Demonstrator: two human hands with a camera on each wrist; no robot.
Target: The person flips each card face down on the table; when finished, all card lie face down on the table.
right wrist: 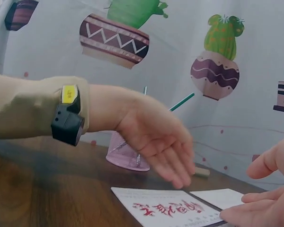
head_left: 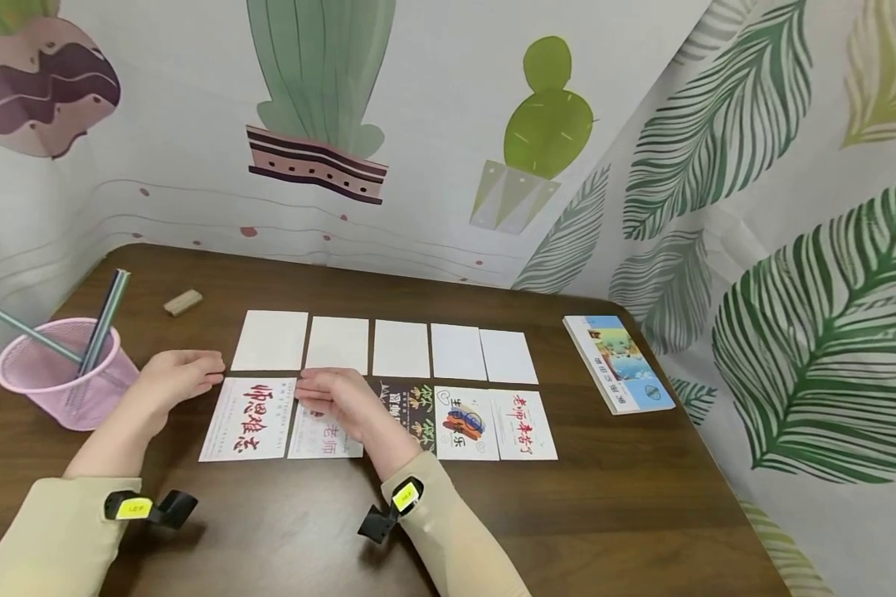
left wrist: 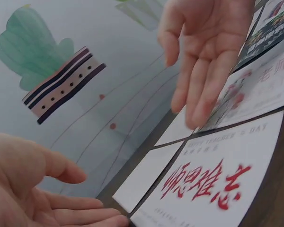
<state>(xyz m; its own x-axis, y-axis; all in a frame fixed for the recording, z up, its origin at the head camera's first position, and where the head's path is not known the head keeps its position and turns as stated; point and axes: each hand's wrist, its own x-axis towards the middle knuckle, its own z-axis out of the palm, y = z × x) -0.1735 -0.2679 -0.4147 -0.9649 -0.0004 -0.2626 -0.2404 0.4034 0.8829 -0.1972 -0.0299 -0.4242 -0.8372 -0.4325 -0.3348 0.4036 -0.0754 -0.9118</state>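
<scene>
In the head view, my left hand hovers just left of a white card with red characters, its fingers nearly straight and holding nothing. My right hand is over a second printed card with pink characters and partly hides it. Its fingers are extended, with nothing gripped. The left wrist view shows both palms, the right hand above the cards. A dark card with green leaves, a card with brush strokes and a red-lettered card continue the front row rightward.
Behind the printed cards lies a row of several blank white cards. A pink mesh pen cup with pens stands at the left. A small beige block lies behind it. A stack of picture cards sits at the right.
</scene>
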